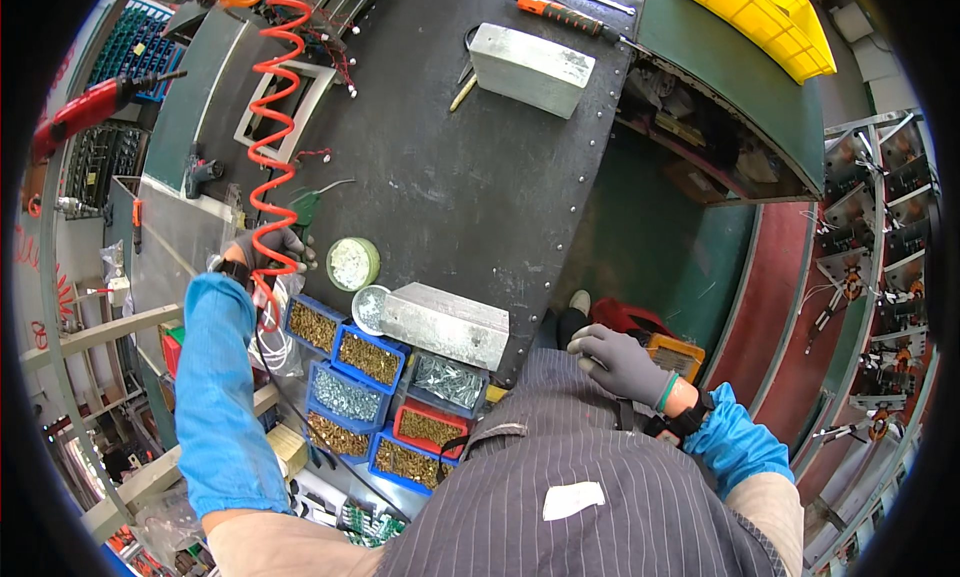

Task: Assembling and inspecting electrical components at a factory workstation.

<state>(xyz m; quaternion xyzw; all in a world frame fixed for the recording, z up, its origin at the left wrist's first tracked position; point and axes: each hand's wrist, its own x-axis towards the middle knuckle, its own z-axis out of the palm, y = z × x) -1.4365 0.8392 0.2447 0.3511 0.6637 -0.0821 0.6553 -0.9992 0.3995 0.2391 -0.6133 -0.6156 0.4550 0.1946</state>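
Observation:
My left hand (278, 249), in a grey glove, is at the left edge of the dark table, partly covered by a red coiled hose (268, 157). Its fingers are curled around the lower part of a green air blow gun (303, 209), whose thin bent nozzle points right over the table. Just right of these fingers stands a round green-rimmed tub (353, 264) of white material. My right hand (622, 365), also gloved in grey, hangs in front of my apron beyond the table's right edge. Its fingers are loosely bent and apart, with nothing seen in them.
Blue and red bins of screws (345, 393) stand near my body, beside a metal block (446, 325) and a small round dish (371, 310). Farther off lie another metal block (532, 69) and an orange-handled screwdriver (560, 15). A red power screwdriver (90, 114) hangs at left.

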